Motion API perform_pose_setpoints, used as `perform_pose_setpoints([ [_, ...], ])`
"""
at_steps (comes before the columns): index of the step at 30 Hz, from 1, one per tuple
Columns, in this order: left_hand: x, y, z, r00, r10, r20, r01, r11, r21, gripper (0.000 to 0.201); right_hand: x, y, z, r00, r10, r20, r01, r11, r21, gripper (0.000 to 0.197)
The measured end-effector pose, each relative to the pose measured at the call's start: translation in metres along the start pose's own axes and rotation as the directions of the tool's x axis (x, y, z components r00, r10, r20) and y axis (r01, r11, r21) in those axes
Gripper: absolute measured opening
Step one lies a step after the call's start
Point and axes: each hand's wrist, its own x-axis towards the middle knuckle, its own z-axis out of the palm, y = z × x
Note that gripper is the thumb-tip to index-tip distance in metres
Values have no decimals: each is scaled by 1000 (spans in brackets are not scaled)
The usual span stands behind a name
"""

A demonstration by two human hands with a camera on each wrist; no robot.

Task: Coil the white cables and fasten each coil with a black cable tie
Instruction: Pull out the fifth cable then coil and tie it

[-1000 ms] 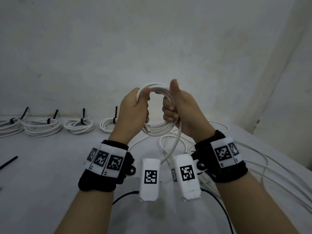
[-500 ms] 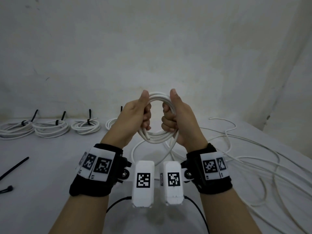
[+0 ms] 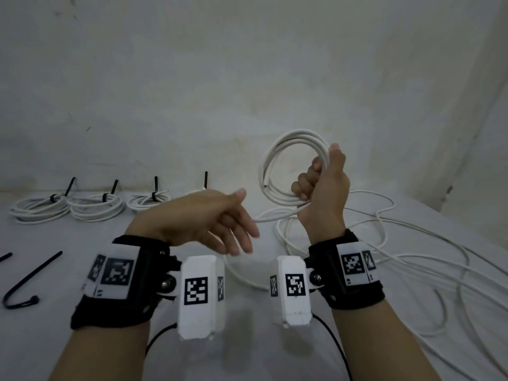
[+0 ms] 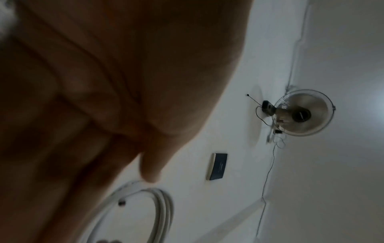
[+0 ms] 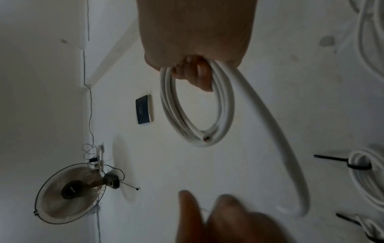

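My right hand point(image 3: 321, 182) grips a white cable coil point(image 3: 270, 166) of a few turns, held upright above the table; its cut end shows at the coil's left side. In the right wrist view the fingers curl round the coil point(image 5: 197, 105) and the loose tail point(image 5: 276, 134) trails off it. My left hand point(image 3: 220, 218) hovers to the left of the coil, fingers spread and holding nothing. Loose black cable ties point(image 3: 30, 276) lie on the table at the far left.
Several tied white coils point(image 3: 96, 207) with black ties line the back left of the table point(image 3: 82, 339) by the wall. Loose white cable point(image 3: 412, 257) sprawls over the right half. A wall fan point(image 5: 70, 192) shows in the wrist views.
My left hand has let go of the coil and moved down and left, fingers spread. My right hand has carried the coil to the right.
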Motion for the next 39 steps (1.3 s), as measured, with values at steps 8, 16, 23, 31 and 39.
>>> perform_pose_setpoints([
  [8,32,-13,12,836,113,-537,-259,944,-205,24,-6,8,7,994,107,-1,-106,988,117,45],
  [16,32,-14,13,698,279,-660,-454,885,-106,32,-15,18,15,979,168,111,-180,978,108,46],
  [23,17,-5,7,695,408,-592,-452,888,81,46,-18,23,16,983,153,102,-162,983,85,46],
  [31,15,-2,9,671,441,-596,-460,878,131,47,-19,26,17,977,179,114,-189,979,79,46],
  [39,30,-1,17,800,179,-573,-522,678,-518,26,-14,24,15,965,211,158,-217,976,24,44],
])
